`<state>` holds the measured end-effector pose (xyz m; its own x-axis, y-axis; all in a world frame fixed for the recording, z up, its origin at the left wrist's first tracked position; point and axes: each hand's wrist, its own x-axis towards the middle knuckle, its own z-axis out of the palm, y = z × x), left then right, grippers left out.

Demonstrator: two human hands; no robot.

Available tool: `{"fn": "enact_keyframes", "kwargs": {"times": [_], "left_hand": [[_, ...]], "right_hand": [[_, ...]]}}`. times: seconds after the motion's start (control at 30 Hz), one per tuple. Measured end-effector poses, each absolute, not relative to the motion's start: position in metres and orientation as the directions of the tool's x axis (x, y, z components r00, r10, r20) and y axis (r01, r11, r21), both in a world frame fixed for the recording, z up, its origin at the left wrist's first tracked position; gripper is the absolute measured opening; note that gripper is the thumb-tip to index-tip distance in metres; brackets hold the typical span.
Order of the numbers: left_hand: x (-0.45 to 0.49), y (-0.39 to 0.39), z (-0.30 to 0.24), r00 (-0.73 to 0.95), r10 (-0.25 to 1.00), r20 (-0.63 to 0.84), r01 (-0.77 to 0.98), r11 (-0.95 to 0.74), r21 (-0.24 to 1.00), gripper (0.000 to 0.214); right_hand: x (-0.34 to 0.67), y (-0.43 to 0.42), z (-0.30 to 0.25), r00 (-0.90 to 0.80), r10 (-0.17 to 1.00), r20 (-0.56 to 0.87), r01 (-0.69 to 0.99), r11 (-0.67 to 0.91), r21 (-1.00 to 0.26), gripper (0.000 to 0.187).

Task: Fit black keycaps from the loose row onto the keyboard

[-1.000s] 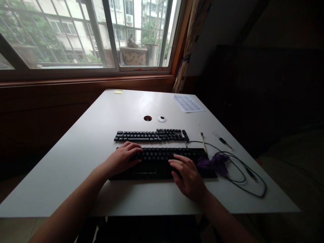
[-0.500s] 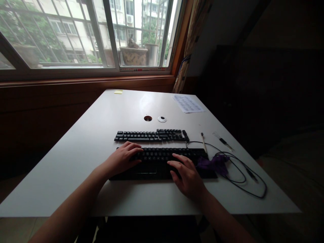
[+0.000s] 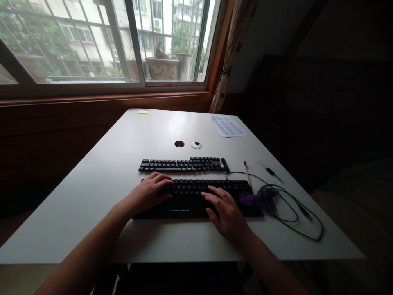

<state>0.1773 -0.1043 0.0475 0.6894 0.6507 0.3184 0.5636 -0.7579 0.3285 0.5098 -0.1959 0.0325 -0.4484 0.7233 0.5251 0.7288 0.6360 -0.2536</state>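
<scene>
A black keyboard [image 3: 179,207] lies across the front part of the white table. On its left end rests my left hand [image 3: 149,189], fingers apart and laid over the keys. My right hand [image 3: 225,211] is over the right half of the keyboard, its fingers spread toward the keys; whether the fingertips press any key I cannot tell. Just behind the keyboard, loose black keycaps [image 3: 172,165] are laid out in rows like a keyboard. A purple cloth [image 3: 259,199] lies bunched at the keyboard's right end. Neither hand holds anything.
A black cable [image 3: 321,231] loops over the right side of the table [image 3: 73,213]. A small brush [image 3: 247,172] and a keycap puller [image 3: 270,171] lie near it. Farther back are a round hole [image 3: 179,144], its white cover [image 3: 196,145], printed papers [image 3: 229,126] and a yellow note [image 3: 143,111].
My right hand has shifted very slightly to the left over the keys. My left hand and the things on the table stay where they were.
</scene>
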Motion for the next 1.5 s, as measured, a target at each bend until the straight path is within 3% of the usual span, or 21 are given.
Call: {"fn": "enact_keyframes", "kwargs": {"times": [1.5], "left_hand": [[0.1777, -0.1046, 0.0472, 0.697, 0.651, 0.3, 0.569, -0.757, 0.32, 0.038]], "right_hand": [[0.5119, -0.1942, 0.03, -0.445, 0.728, 0.521, 0.721, 0.637, -0.274, 0.029]]}}
